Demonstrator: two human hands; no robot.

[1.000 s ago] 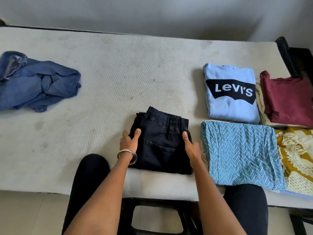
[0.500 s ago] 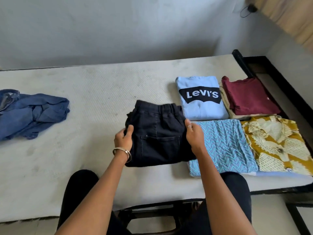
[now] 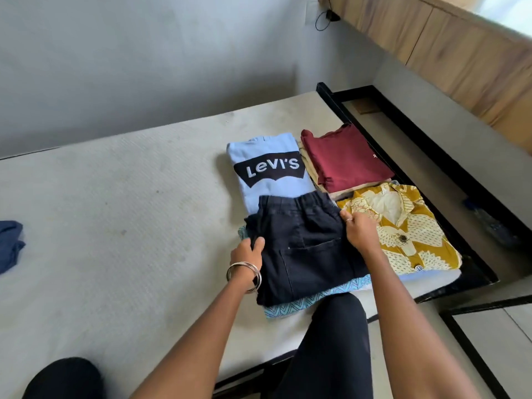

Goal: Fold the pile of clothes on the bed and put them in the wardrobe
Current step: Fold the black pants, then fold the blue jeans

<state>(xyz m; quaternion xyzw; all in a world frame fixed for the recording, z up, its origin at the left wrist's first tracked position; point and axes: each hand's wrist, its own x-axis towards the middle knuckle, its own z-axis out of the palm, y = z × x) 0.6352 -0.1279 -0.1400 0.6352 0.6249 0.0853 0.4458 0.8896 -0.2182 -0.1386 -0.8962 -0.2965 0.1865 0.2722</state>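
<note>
Both bare forearms reach forward and slightly inward from the bottom of the view. The left hand [image 3: 248, 253], with thin silver metal bangles [image 3: 244, 272] round its wrist, grips the left edge of the folded black denim trousers [image 3: 302, 249], thumb on top and fingers tucked under the cloth. The right hand [image 3: 359, 231], a ring on one finger, pinches the right edge of the same garment near the waistband, fingers curled, wrist bent a little inward. Black-clad knees show below the arms.
</note>
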